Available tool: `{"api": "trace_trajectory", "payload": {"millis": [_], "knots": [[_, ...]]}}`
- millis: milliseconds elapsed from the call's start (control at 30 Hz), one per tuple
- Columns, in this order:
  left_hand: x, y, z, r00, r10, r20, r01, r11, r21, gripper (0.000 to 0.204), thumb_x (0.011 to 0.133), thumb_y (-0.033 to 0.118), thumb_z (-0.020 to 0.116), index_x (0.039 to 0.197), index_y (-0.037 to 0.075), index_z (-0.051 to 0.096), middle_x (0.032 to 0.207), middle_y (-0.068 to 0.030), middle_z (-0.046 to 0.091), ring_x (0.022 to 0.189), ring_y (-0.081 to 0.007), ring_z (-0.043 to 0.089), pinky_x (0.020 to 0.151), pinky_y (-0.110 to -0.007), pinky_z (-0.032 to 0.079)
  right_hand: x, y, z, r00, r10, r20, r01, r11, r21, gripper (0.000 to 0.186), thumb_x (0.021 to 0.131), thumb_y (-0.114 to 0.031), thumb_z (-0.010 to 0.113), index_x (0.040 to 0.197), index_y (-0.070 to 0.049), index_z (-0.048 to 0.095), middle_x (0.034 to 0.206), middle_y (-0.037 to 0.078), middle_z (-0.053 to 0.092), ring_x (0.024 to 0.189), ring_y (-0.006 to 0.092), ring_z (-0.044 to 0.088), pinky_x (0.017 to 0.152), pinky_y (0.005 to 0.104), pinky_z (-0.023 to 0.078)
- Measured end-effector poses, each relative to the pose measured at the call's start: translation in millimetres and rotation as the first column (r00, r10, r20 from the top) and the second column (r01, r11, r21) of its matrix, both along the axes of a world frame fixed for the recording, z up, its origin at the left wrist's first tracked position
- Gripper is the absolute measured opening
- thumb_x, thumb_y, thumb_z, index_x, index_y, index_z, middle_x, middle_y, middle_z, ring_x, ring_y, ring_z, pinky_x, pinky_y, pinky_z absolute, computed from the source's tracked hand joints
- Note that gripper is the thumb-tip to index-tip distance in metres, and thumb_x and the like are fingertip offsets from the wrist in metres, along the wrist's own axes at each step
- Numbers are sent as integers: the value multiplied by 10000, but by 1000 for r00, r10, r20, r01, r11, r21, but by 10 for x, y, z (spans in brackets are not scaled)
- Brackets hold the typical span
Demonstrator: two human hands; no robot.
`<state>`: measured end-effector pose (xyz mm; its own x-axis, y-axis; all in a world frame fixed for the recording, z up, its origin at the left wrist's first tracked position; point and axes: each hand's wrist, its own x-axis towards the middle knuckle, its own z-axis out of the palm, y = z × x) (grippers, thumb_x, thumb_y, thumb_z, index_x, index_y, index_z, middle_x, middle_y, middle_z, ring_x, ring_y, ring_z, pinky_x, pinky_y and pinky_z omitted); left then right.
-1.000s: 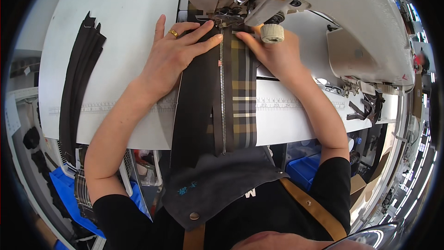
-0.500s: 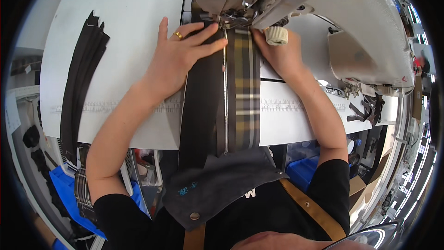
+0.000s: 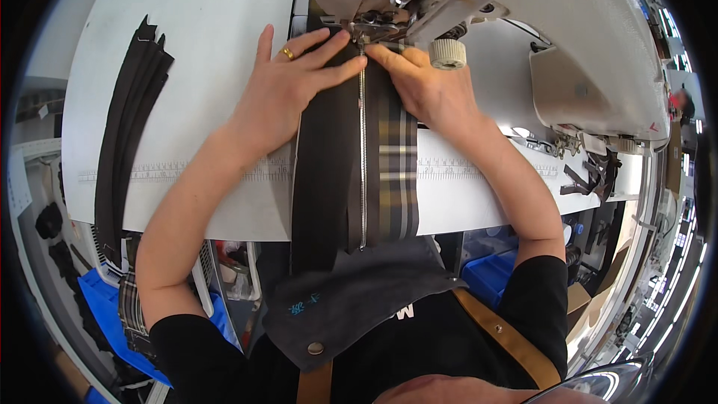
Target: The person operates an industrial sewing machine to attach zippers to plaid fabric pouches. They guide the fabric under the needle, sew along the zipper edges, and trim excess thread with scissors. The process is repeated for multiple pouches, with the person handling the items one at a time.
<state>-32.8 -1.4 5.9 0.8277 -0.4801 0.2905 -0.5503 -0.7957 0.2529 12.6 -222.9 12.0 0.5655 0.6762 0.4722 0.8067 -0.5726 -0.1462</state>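
Under the needle area of a sewing machine [image 3: 374, 26] lies a long zipper [image 3: 363, 157] running toward me. Black fabric [image 3: 321, 172] is on its left and plaid fabric [image 3: 398, 179] on its right. My left hand [image 3: 288, 86] rests on the black fabric, fingers stretched and spread, their tips beside the presser foot. My right hand [image 3: 430, 86] lies over the plaid fabric, its index finger reaching to the zipper's right side just in front of the foot. Some of its other fingers are bent and partly hidden.
Several black zipper strips [image 3: 131, 120] lie at the left of the white table [image 3: 217, 37]. A printed ruler [image 3: 161, 172] crosses the tabletop. Dark scraps [image 3: 594, 176] sit at the right end. Blue bins [image 3: 482, 277] stand below the table edge.
My right hand has shifted left from the plaid fabric's right edge to beside the zipper. The left hand stays nearly in place. The fabric has moved slightly.
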Motion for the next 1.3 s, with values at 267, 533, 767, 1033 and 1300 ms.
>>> {"api": "trace_trajectory", "payload": {"millis": [267, 533, 767, 1033, 1300], "knots": [[-192, 74, 96, 965, -209, 160, 171, 960, 223, 470, 766, 90, 580, 1231, 157, 576, 1294, -87, 538, 1210, -262, 480, 1035, -625, 179, -152, -195, 122, 984, -16, -179, 36, 993, 110, 85, 732, -104, 670, 810, -85, 642, 745, 73, 591, 703, 263, 607, 612, 381, 477], [-1398, -109, 30, 998, -58, 37, 64, 983, -172, 312, 804, 161, 568, 1094, 68, 638, 1131, -48, 637, 977, -185, 604, 1070, -499, 185, -1602, -276, 63, 954, 212, -213, -206, 977, 53, 299, 748, -86, 612, 1044, -108, 648, 1165, 93, 586, 1133, 277, 522, 899, 386, 435], [-1410, -131, -56, 999, -3, 34, 11, 966, -257, 352, 808, 254, 561, 1095, 65, 638, 1120, -48, 646, 987, -194, 602, 1097, -461, 70, -1659, -207, -149, 982, 146, -121, -114, 965, 236, 311, 703, -105, 583, 1000, -114, 675, 1140, 66, 609, 1072, 259, 535, 910, 389, 401], [-1451, -196, -48, 997, 9, 82, 14, 964, -266, 250, 803, 219, 567, 996, 100, 673, 1088, -35, 639, 941, -179, 605, 1103, -479, 35, -1694, -219, -132, 975, 140, -172, -101, 971, 217, 352, 655, -131, 646, 1004, -125, 691, 979, 36, 570, 949, 219, 516, 797, 359, 408], [-1441, -207, -84, 993, -26, 113, 60, 949, -308, 244, 774, 210, 607, 979, 105, 690, 964, -7, 612, 868, -161, 595, 1105, -452, 61, -1695, -216, -138, 977, 133, -165, -103, 978, 181, 392, 653, -178, 643, 1042, -149, 684, 968, 30, 529, 913, 196, 484, 754, 335, 364]]}}
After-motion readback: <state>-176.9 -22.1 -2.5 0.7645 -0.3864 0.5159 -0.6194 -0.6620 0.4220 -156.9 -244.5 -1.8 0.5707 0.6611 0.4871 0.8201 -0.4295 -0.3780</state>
